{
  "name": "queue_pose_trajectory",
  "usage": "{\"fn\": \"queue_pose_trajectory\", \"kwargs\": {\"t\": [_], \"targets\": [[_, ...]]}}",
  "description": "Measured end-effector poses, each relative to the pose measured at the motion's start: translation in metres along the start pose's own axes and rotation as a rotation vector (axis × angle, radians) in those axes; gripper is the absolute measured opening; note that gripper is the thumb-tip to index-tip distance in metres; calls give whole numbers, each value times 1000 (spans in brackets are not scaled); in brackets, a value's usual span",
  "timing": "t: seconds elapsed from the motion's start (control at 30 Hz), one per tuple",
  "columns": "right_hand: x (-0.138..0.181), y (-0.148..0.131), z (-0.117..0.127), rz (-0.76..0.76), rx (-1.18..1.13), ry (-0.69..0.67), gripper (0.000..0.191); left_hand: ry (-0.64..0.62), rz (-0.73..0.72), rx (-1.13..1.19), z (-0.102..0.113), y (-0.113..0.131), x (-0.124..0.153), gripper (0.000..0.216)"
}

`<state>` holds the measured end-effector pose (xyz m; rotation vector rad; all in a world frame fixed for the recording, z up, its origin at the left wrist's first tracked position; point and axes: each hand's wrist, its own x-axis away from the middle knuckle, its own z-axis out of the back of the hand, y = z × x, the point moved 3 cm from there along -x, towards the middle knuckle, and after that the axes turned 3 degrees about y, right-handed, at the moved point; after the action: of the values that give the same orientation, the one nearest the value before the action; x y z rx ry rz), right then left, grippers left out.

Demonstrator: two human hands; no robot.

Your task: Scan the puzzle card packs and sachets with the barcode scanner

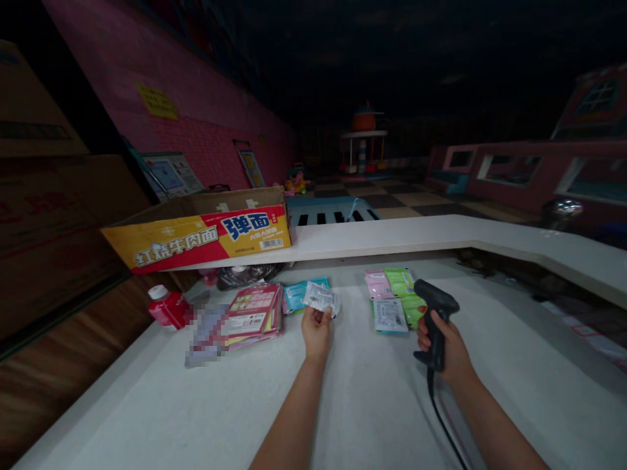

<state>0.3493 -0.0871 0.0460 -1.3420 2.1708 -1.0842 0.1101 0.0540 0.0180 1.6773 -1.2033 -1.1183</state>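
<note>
My left hand pinches a small white printed packet by its lower edge, just above the counter. Behind it, partly covered, lie blue packets. My right hand is wrapped round the handle of a dark barcode scanner, whose head points left and whose cable trails to the bottom edge. Left of the scanner rests a group of packets: a pink packet, a green packet and a white packet on top of others.
A stack of red-and-white flat packs lies left, beside a red bottle with a white cap. Above the counter's back runs a raised white ledge bearing a yellow-and-red noodle carton. Brown cartons stand far left.
</note>
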Motion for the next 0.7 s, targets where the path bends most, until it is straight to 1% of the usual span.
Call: {"fn": "queue_pose_trajectory", "kwargs": {"t": [0.17, 0.3, 0.4, 0.53, 0.63, 0.7], "targets": [[-8, -9, 12, 96, -68, 100, 39, -109, 54, -18, -8, 10, 6, 49], [-10, -10, 14, 116, -76, 111, 39, -195, 128, -49, -24, 15, 14, 50], [-11, -12, 13, 134, -77, 113, 39, -261, 222, -40, -45, 19, 21, 46], [-12, -17, 13, 155, -105, 138, 41, -322, 374, -3, -82, 21, 29, 41], [-11, -22, 14, 165, -130, 162, 42, -357, 477, -60, -110, 16, 35, 34], [-11, -24, 14, 176, -138, 176, 42, -371, 497, -109, -126, 12, 38, 30]]}}
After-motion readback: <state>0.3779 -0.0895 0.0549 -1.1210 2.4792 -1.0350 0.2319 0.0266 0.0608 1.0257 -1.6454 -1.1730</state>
